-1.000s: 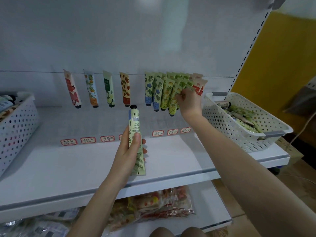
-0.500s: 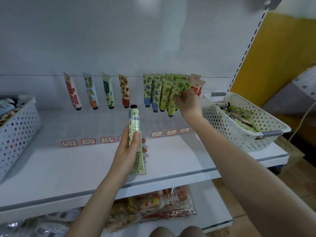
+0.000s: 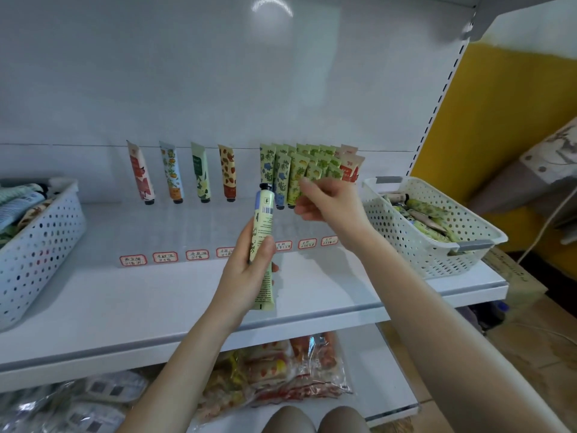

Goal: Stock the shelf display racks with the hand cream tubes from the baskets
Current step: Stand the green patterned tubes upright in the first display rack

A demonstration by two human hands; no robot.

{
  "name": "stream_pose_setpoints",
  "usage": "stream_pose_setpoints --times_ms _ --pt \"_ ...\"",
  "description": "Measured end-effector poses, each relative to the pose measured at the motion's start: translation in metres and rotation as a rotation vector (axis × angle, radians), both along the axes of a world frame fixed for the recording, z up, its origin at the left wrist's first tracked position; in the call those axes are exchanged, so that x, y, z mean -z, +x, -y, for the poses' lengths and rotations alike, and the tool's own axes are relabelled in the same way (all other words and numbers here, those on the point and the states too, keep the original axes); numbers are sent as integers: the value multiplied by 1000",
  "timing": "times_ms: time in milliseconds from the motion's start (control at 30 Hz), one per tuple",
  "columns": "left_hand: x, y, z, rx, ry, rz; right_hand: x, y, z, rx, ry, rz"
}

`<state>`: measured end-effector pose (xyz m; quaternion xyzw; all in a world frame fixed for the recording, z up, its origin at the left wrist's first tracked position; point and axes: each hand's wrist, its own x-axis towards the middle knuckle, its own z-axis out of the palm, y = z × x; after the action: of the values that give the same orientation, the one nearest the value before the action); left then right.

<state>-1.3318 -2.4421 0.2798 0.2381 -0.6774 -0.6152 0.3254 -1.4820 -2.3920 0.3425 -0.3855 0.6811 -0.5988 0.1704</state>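
My left hand grips a pale green hand cream tube upright, black cap on top, over the white shelf. My right hand hovers just in front of the packed row of green and red tubes in the clear display rack. Its fingers are loosely curled and I see nothing in it. Several single tubes stand in the rack's left slots. A white basket with more tubes sits on the right.
Another white perforated basket holding tubes stands at the shelf's left end. Red-bordered price labels line the rack front. Snack bags lie on the lower shelf. A yellow wall is to the right.
My right hand has drawn back a little from the green tubes, toward the left and toward me, and its fingers have loosened. My left hand still holds its tube in the same place.
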Motion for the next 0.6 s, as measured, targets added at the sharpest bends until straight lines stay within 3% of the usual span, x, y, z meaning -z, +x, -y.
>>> stream_pose_setpoints --times_ms 267,333,433,500,600 --pt "-13 8 -25 60 -177 -1 -8 28 -23 -56 43 63" --pt "-15 12 -26 -12 -78 22 -10 26 -30 -72 -6 187" --pt "-23 15 -24 -97 234 -32 -15 22 -41 -102 -138 437" --pt "-28 16 -23 -53 404 -110 -16 21 -48 -124 -204 539" --pt "-34 19 -28 65 469 -127 -14 24 -56 -147 -265 638"
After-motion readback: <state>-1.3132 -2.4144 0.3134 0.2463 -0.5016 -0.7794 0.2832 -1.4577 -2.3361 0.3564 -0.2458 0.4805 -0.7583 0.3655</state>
